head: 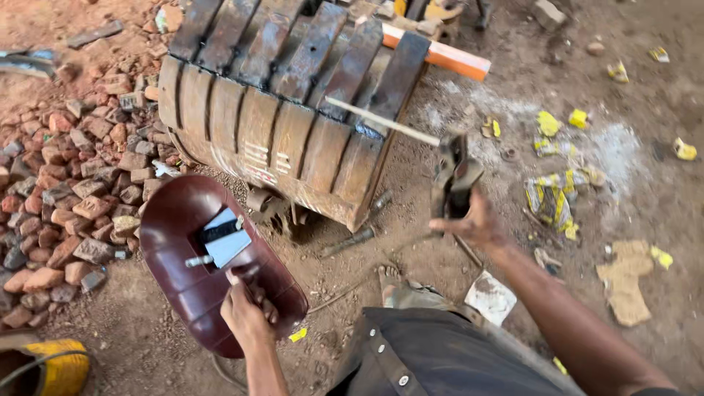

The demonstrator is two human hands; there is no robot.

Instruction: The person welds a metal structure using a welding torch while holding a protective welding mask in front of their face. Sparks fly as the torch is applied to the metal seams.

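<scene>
left hand [246,312]: clenched on the near edge of a dark red face shield [192,253], thumb on top, fingers curled over the rim

face shield: lies curved side up on the dirt floor [411,271], just beside the rubble; a pale grey plate with a black clip and a small bolt [220,240] sits on its middle

right hand [473,220]: stretched out to the right, grasping the dark handle of an electrode holder [453,176] from below

electrode holder: held upright above the floor, its jaws pinching a thin pale welding rod [381,121] that slants up and left

welding rod: its far tip reaches over the top edge of the rusty steel assembly [293,110]

steel assembly: a big curved piece built of rusted plates side by side, resting on the floor beyond the shield (faint pale marks on its front face)

orange bar [440,53]: lies across the far right corner of the assembly

brick rubble [66,191]: heap of broken red and grey pieces at left, touching the shield's far side

foot [400,290]: the person's own, in a worn sandal, between the two arms

scraps: yellow wrappers [554,194] and brown card [623,282] scattered at right, well apart from the shield

yellow container [55,367]: bottom left corner, only partly in view
</scene>
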